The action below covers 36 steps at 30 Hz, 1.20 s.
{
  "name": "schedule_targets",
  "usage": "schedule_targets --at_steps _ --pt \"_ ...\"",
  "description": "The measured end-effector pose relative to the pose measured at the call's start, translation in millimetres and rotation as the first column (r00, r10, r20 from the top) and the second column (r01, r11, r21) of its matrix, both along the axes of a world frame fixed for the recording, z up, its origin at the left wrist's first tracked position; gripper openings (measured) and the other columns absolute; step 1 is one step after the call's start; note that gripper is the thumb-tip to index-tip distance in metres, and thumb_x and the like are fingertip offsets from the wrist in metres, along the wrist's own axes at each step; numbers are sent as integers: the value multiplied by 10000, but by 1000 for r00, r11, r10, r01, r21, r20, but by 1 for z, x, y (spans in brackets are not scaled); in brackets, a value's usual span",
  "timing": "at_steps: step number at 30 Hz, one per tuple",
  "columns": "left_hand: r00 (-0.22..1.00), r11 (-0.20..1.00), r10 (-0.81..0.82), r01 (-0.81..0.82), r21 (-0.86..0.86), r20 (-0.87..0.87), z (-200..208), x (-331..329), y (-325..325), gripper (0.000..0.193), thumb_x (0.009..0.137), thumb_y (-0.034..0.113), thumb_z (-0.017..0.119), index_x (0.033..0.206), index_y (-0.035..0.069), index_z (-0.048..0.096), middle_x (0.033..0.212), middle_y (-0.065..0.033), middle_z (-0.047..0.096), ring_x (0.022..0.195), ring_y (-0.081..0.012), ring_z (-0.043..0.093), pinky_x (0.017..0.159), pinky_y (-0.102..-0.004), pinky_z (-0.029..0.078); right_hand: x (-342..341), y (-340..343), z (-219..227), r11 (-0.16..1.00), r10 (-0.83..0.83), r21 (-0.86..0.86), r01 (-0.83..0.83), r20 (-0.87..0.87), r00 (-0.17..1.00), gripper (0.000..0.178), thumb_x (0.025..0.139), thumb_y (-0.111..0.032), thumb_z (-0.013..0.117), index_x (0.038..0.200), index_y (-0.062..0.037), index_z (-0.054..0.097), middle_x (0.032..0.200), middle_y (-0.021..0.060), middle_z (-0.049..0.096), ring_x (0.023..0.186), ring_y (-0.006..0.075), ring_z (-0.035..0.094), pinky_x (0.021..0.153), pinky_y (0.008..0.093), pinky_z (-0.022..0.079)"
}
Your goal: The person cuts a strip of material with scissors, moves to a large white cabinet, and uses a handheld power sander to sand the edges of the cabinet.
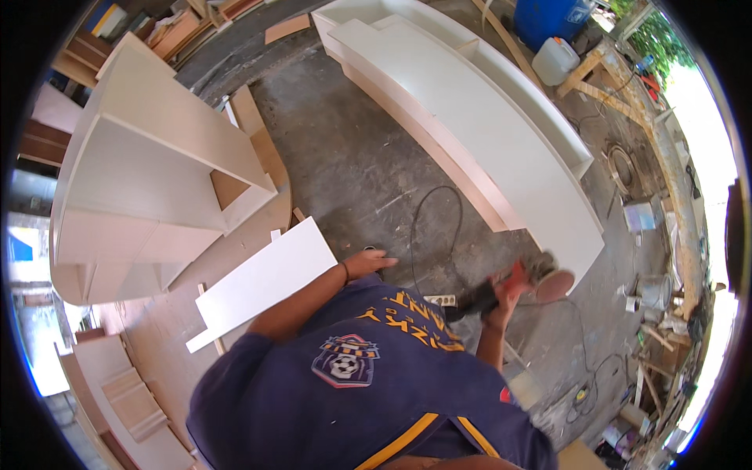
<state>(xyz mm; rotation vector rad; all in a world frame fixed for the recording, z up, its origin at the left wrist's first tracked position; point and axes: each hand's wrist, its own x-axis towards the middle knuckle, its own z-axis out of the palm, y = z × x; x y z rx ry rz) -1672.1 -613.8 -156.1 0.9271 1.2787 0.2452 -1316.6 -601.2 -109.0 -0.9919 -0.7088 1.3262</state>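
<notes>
Step in hand, my read: handling the red-and-black angle grinder with a round disc (pixel 540 267), probably between cuts or sanding passes. Right hand (pixel 509 296) is wrapped around its body; left hand (pixel 365 264) has fingers extended by the end of the white rectangular board (pixel 266 276), can't tell if it grips anything. Grinder is near the lower end of the long white panelled unit (pixel 478 141); disc contact unclear. Next move calls for a firm grip, black looped cord (pixel 413 235) clear of disc.

Count: one grinder, one loose white board, two big units, counting the pale open-sided cabinet (pixel 157 133), one blue plastic barrel (pixel 540 22), one white plastic jerrycan (pixel 555 61).
</notes>
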Motion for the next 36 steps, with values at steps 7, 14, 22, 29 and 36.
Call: schedule_targets --at_steps 7,14,22,29,36 --pt "998 720 -51 7 694 43 154 3 61 877 609 339 797 1274 -37 368 1230 -263 482 1133 -327 509 925 -365 417 -196 94 108 958 286 43 -283 -185 940 504 762 -160 567 1214 -6 406 1055 122 544 954 231 567 809 342 478" --pt "980 823 24 -131 553 196 168 -84 114 806 606 298 783 1228 -38 397 995 -186 594 912 -291 609 803 -347 470 -272 157 132 894 446 42 -446 -169 879 603 795 -365 616 1234 -17 394 1104 128 557 1091 281 535 898 393 451" --pt "709 982 -158 183 38 687 168 -153 264 679 697 233 733 1222 -3 373 865 -95 606 615 -110 595 471 -225 457 -332 291 113 927 375 244 -284 -622 687 800 704 -513 677 1264 -45 348 1081 123 527 1058 313 538 906 498 441" --pt "908 898 -235 67 434 347 177 -194 342 714 697 221 678 1269 3 310 896 -132 617 643 -165 626 551 -243 485 -361 378 128 947 301 227 -226 -391 870 749 686 -454 703 1213 -50 355 970 114 526 893 257 568 781 450 500" --pt "915 868 -294 135 478 275 174 -272 405 701 672 150 655 1261 -15 313 866 -159 595 812 -229 624 641 -299 498 -439 437 151 917 371 200 -346 -103 923 836 650 -459 737 1264 -48 344 1050 150 536 1048 315 549 874 478 477"
